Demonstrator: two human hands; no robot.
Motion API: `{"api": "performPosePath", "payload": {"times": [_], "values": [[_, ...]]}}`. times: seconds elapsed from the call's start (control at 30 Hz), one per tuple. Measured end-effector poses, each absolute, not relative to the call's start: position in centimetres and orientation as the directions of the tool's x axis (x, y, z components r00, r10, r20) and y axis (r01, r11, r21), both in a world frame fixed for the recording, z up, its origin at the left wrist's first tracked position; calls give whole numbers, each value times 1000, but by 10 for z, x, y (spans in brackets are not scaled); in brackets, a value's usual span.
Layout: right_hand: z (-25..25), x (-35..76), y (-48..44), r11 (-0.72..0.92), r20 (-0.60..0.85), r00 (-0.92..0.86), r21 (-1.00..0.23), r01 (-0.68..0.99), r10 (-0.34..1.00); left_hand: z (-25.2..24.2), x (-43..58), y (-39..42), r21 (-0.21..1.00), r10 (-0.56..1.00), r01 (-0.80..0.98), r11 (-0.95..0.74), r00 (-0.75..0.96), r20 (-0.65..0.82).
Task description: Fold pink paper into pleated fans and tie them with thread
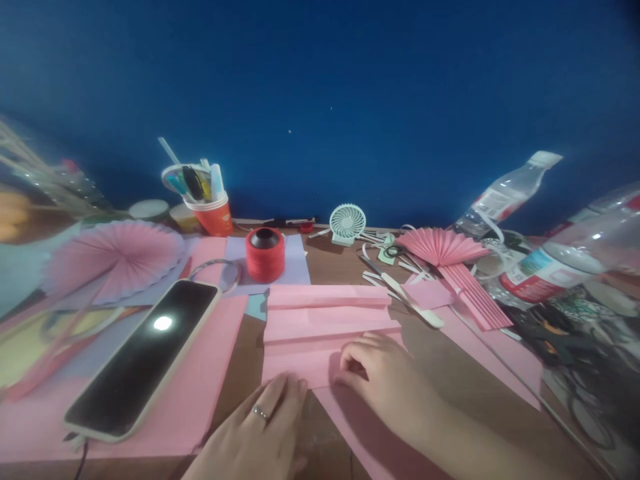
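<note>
A pink sheet of paper (325, 333) with several crosswise folds lies on the wooden table in front of me. My left hand (265, 420), a ring on one finger, has its fingers pressed together at the sheet's lower left edge; whether they pinch the paper is hidden. On the lower right part of the sheet rests my right hand (380, 377), its fingers curled and its thumb and fingertips at the paper's near edge. Another pink strip (370, 433) lies beneath, running toward me under my right forearm.
A phone (145, 353) lies on pink paper at left. Behind are a red thread spool (265, 255), a cup of pens (215, 215) and a small fan (347, 223). A utility knife (413, 300), folded pink paper (443, 247) and plastic bottles (555, 270) are at right.
</note>
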State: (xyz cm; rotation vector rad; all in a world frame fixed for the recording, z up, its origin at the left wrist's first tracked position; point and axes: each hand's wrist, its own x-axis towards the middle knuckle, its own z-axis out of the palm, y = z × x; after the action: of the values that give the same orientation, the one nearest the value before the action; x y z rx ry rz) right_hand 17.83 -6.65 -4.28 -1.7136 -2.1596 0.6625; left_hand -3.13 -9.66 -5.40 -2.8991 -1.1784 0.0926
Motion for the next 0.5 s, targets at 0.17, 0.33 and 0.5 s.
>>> {"api": "performPosePath", "payload": {"times": [0.17, 0.33, 0.5], "values": [[-35, 201, -61, 90, -217, -253, -565, 820, 943, -45, -25, -93, 18, 700, 708, -706, 701, -133], [-31, 213, -60, -19, -325, -201, -563, 826, 924, -51, -25, -94, 57, 722, 731, -680, 681, -121], [-23, 209, -55, -75, -358, -109, -464, 882, 927, -56, -26, -97, 37, 725, 733, -679, 678, -120]]}}
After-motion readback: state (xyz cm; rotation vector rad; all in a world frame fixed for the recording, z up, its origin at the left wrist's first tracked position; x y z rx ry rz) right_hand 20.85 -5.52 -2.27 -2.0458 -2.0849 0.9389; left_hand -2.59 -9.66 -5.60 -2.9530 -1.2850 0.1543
